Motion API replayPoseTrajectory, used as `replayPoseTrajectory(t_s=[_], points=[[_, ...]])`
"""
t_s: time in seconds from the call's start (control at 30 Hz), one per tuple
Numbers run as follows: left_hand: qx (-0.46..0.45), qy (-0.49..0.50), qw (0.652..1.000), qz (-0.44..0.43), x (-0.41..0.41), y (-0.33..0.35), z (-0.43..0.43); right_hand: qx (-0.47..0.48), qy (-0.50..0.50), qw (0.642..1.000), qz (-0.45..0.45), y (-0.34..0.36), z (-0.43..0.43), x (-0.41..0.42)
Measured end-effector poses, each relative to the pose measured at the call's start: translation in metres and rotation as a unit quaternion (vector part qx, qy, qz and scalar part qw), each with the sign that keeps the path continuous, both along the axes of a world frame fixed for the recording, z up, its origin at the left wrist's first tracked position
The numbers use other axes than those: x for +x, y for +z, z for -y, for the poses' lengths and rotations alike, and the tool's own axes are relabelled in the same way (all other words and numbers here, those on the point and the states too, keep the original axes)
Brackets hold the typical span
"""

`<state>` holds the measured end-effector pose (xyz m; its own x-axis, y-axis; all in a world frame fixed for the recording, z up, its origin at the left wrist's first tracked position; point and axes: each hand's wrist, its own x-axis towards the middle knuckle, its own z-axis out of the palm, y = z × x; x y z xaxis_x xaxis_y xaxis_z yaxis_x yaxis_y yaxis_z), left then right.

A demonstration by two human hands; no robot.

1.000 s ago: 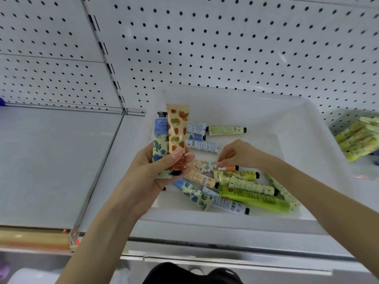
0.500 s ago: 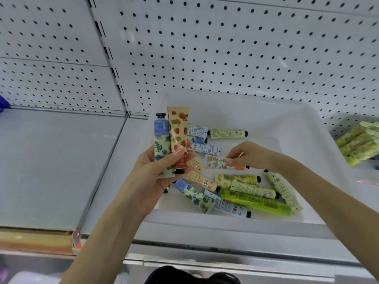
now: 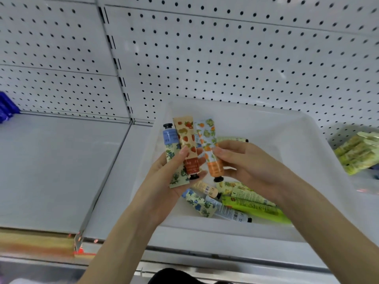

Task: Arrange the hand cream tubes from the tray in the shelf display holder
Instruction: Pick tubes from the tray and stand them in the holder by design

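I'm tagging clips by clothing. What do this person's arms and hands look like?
Both are bare. The left hand and right hand wear no gloves, rings or watch that I can see, and no sleeves show on the forearms up to the frame edge. The nails are short and look unpainted.

The right hand (image 3: 246,162) has come up out of the tray (image 3: 297,144), lifting the orange-fruit tube (image 3: 207,144) it was pinching among the pile 1 second ago; that tube, then lying flat, now stands cap-down just right of the strawberry tube (image 3: 187,140) in the left hand (image 3: 164,181); the 2 hands, earlier apart, nearly meet.
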<state>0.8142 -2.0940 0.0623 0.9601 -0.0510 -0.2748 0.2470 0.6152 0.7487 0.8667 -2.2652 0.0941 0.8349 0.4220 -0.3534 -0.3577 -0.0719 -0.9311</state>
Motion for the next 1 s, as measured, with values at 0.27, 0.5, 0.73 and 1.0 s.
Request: replayPoseTrajectory(t_s=[0.27,0.5,0.73,1.0], points=[[0.067,-0.004,0.998,0.017,-0.005,0.005,-0.007,-0.019,-0.056,0.996,0.068,-0.002,-0.035,-0.011],[0.063,0.033,0.997,-0.003,-0.011,0.009,-0.007,-0.016,-0.053,0.992,0.113,-0.006,-0.048,-0.02],[0.092,0.082,0.992,0.004,-0.015,0.013,-0.023,-0.009,-0.046,0.989,0.141,-0.002,-0.024,-0.001],[0.131,0.127,0.983,0.029,-0.014,0.02,-0.053,-0.252,0.061,0.948,0.185,-0.058,-0.018,0.051]])
